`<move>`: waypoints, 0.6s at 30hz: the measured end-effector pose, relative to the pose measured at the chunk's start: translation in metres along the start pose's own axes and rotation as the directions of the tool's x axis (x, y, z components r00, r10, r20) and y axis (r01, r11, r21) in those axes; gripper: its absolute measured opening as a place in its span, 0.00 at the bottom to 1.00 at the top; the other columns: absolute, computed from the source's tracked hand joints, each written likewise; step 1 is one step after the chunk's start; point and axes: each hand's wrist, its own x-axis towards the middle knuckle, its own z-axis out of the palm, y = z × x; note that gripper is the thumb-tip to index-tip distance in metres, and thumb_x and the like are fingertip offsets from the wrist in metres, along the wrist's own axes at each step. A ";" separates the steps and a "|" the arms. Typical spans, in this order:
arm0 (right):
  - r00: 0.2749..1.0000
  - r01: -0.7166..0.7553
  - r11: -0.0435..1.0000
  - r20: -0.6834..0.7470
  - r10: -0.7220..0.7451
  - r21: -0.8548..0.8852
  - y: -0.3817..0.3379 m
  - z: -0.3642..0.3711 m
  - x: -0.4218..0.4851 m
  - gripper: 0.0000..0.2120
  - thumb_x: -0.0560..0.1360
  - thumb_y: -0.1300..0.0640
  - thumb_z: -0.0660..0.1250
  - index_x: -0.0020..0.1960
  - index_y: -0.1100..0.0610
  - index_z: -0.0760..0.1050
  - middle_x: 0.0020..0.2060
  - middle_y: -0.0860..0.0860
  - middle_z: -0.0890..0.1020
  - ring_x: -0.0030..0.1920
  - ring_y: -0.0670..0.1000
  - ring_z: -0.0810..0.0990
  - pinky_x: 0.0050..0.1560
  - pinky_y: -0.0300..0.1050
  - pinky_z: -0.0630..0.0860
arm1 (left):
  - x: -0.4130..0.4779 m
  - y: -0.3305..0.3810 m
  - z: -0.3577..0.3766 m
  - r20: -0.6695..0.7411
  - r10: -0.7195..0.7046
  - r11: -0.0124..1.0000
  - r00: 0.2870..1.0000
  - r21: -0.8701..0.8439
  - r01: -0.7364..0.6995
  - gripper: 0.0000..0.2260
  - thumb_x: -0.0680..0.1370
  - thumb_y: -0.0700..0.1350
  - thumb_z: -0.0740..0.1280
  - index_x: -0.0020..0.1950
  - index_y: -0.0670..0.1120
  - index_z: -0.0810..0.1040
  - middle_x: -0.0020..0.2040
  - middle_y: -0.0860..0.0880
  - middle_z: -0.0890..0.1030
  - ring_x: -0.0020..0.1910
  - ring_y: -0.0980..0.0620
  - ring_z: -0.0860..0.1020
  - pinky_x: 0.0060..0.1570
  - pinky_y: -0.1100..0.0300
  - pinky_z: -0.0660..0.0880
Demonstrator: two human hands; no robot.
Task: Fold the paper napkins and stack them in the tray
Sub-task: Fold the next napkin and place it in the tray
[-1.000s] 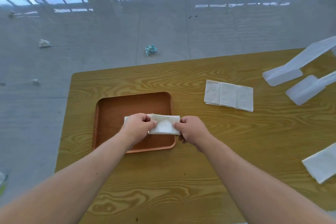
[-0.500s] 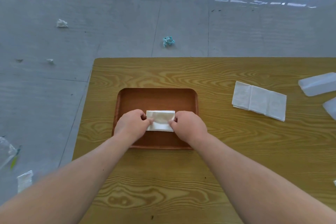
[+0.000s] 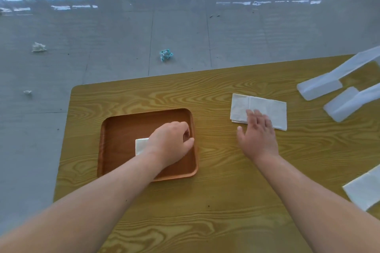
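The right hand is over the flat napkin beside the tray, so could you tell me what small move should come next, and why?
Probably press the right hand down and pick up the unfolded napkin: its fingers already overlap it, while the left hand rests on the folded napkin in the tray.

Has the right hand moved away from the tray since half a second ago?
Yes. The right hand left the tray and now reaches rightward onto the unfolded napkin.
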 end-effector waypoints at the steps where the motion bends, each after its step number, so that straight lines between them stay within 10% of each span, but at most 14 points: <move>1: 0.998 -0.002 0.999 0.062 0.005 -0.034 0.013 -0.002 0.002 0.32 0.83 0.44 0.56 0.83 0.54 0.53 0.82 0.58 0.58 0.81 0.61 0.53 0.81 0.58 0.51 | 0.006 0.013 0.005 0.029 0.052 0.998 0.998 0.021 -0.053 0.11 0.79 0.59 0.66 0.52 0.53 0.78 0.48 0.56 0.79 0.51 0.50 0.77 0.45 0.56 0.72; 8: 0.973 0.176 0.982 0.164 -0.164 -0.064 0.038 0.009 -0.043 0.28 0.84 0.44 0.53 0.82 0.50 0.57 0.83 0.56 0.56 0.82 0.60 0.51 0.80 0.60 0.53 | 0.024 0.072 0.037 0.141 0.194 0.966 0.971 0.144 -0.214 0.21 0.80 0.59 0.65 0.70 0.52 0.74 0.69 0.50 0.77 0.68 0.47 0.73 0.64 0.50 0.75; 18: 0.930 0.359 0.929 0.052 -0.364 0.089 0.067 0.028 -0.120 0.24 0.77 0.60 0.61 0.73 0.57 0.72 0.74 0.56 0.74 0.79 0.62 0.64 0.78 0.63 0.60 | 0.026 0.100 0.069 0.251 0.003 0.931 0.968 0.352 -0.094 0.23 0.76 0.64 0.70 0.63 0.51 0.75 0.61 0.49 0.77 0.62 0.47 0.75 0.58 0.52 0.76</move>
